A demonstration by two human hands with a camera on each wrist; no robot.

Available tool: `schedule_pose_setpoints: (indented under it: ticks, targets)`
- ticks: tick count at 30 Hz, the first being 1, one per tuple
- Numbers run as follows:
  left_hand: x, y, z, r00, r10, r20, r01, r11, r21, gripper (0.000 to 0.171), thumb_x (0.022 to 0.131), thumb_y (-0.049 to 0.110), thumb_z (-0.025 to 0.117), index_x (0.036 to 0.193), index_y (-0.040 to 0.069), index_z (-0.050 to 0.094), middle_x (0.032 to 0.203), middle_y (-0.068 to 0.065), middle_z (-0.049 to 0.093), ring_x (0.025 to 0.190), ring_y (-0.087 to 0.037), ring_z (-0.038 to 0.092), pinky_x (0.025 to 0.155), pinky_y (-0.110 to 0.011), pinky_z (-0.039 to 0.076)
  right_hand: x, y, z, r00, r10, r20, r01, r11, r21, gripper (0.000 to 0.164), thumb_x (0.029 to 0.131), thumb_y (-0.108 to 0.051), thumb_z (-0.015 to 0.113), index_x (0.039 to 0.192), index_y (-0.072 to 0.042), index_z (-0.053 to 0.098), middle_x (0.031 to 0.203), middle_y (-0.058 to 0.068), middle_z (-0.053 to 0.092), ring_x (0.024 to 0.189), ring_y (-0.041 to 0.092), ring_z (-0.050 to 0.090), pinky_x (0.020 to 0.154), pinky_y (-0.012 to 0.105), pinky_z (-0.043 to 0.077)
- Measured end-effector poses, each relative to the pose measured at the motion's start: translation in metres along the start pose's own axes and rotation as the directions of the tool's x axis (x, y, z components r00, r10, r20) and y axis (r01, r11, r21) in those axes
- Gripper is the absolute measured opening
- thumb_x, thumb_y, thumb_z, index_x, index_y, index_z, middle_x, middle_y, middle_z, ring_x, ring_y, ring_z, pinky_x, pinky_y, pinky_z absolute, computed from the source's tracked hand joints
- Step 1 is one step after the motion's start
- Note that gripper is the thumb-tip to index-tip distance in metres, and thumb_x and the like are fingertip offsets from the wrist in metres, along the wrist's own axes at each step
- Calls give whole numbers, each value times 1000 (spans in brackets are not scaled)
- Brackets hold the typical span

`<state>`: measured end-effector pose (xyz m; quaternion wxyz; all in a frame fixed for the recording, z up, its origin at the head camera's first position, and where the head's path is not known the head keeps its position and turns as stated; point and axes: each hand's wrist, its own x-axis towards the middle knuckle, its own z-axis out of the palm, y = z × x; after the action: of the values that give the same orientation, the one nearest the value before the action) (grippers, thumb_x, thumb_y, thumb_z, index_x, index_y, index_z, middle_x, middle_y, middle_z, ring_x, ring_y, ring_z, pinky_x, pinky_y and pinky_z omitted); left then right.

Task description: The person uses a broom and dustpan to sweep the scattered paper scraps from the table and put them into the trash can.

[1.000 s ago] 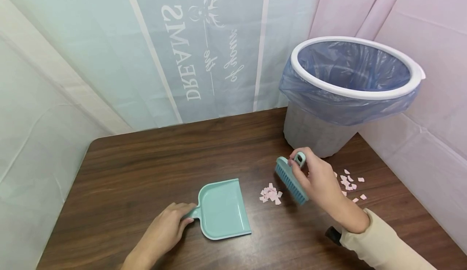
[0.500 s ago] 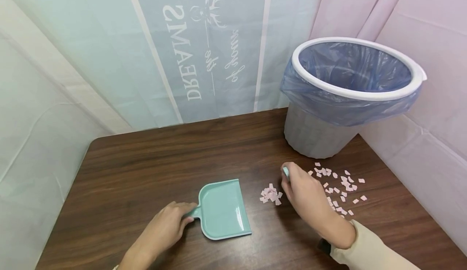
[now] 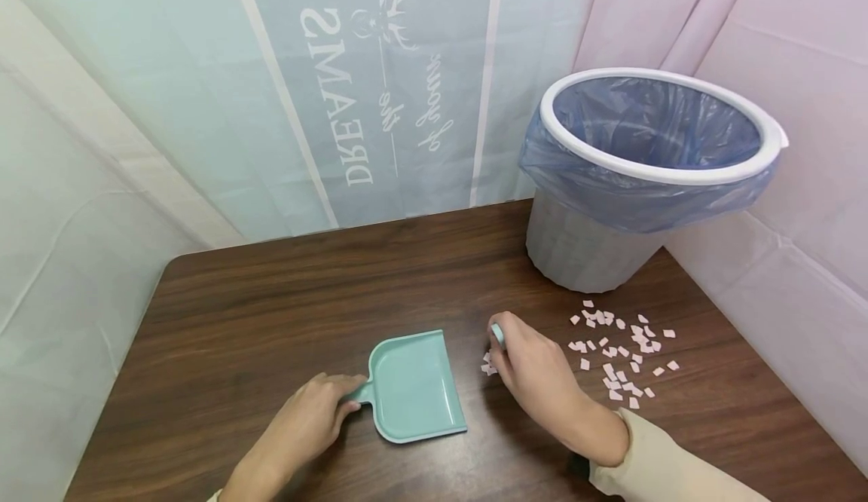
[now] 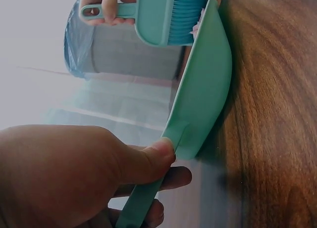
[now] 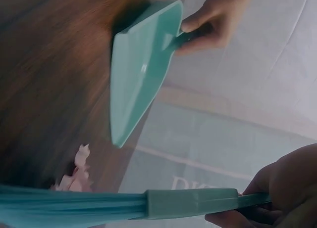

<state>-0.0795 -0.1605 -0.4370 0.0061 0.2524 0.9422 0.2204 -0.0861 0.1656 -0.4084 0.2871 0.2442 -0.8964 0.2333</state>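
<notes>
Pinching the slim, flat handle of a mint-green dustpan (image 3: 410, 389), the left hand (image 3: 308, 419) has its thumb laid along the top and its fingers beneath. The pan is smooth, glossy plastic with rounded back corners, a low raised rim on 3 sides and a straight front lip, set over the left-centre of the table (image 3: 271, 313), whose dark brown surface shows streaky wood grain. The right hand (image 3: 536, 374) is clamped round the handle of a brush (image 4: 154, 20); its rounded plastic head carries dense, straight teal bristles (image 4: 185, 20), and an oval hole pierces the handle's end. Between bristles and pan lip sits a little heap of pale pink scraps (image 3: 487, 366), thin, angular and paper-like, partly hidden by the right hand in the head view. Farther right, flat loose bits (image 3: 623, 351) are strewn near a grey, fluted bin (image 3: 583, 253). Over that hangs a crinkled, translucent blue liner (image 3: 637, 208), held under a smooth white oval ring (image 3: 667, 175). A cream sleeve (image 3: 671, 464) covers the right forearm.
</notes>
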Motion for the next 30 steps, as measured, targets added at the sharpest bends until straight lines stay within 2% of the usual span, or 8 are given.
schedule_pose_setpoints:
  ticks: [3, 7, 11, 14, 15, 19, 21, 30]
  targets:
    - [-1, 0, 0, 1000, 5, -2, -5, 1000, 5, 32, 86, 7, 80, 118, 5, 74, 114, -6, 75, 103, -23, 71, 87, -41, 57, 2, -5, 3, 1000, -8, 2, 8, 1000, 18, 7, 94, -2, 58, 99, -6, 56, 81, -6, 56, 68, 6, 60, 53, 27, 50]
    - [-2, 0, 1, 1000, 7, -13, -7, 1000, 14, 33, 85, 7, 80, 117, 6, 74, 114, -5, 75, 103, -22, 71, 87, -42, 57, 4, -13, 6, 1000, -11, 6, 11, 999, 40, 14, 89, 2, 61, 98, -8, 55, 80, -8, 54, 66, 3, 56, 53, 24, 48]
    - [-2, -1, 1, 1000, 7, -25, -7, 1000, 16, 33, 85, 7, 80, 117, 6, 75, 113, -4, 75, 101, -22, 71, 86, -41, 57, 5, -21, 11, 1000, -15, -3, 15, 997, 75, 2, 99, -7, 54, 99, -7, 56, 81, -7, 55, 66, 4, 53, 55, 23, 49]
    - [-2, -1, 1, 1000, 11, -25, -11, 1000, 16, 33, 85, 7, 80, 117, 6, 75, 113, -4, 75, 100, -21, 70, 86, -41, 57, 7, -27, 13, 1000, -19, -3, 19, 995, 99, 5, 102, -8, 53, 101, -6, 57, 83, -6, 57, 68, 4, 54, 56, 21, 49]
    - [-2, -1, 1, 1000, 13, -23, -13, 1000, 17, 33, 85, 8, 80, 117, 6, 74, 113, -5, 75, 100, -22, 70, 86, -41, 57, 7, -29, 14, 1000, -18, -1, 18, 994, 107, 2, 100, -6, 56, 101, -6, 57, 83, -6, 58, 68, 3, 54, 56, 20, 49]
    - [-2, -1, 0, 1000, 7, -11, -7, 1000, 17, 33, 86, 8, 80, 118, 6, 74, 114, -5, 75, 103, -23, 71, 87, -42, 57, 9, -37, 17, 1000, -4, 15, 2, 990, 142, 18, 89, 5, 67, 102, -5, 57, 83, -5, 58, 69, 2, 57, 56, 17, 49]
    - [-2, -1, 0, 1000, 0, -3, 0, 1000, 16, 33, 86, 9, 80, 118, 5, 74, 114, -6, 75, 103, -24, 70, 88, -42, 57, 11, -40, 18, 1000, 1, 25, -5, 987, 161, 19, 89, 6, 67, 102, -4, 57, 82, -5, 57, 69, 2, 58, 56, 16, 49]
    - [-1, -2, 1, 1000, 8, 4, -8, 1000, 2, 33, 86, 8, 79, 119, 4, 74, 114, -6, 75, 106, -23, 71, 91, -44, 56, 16, -52, 22, 999, 16, 46, -25, 978, 209, 25, 89, 6, 70, 104, -7, 54, 77, -3, 55, 60, 0, 42, 51, 13, 38]
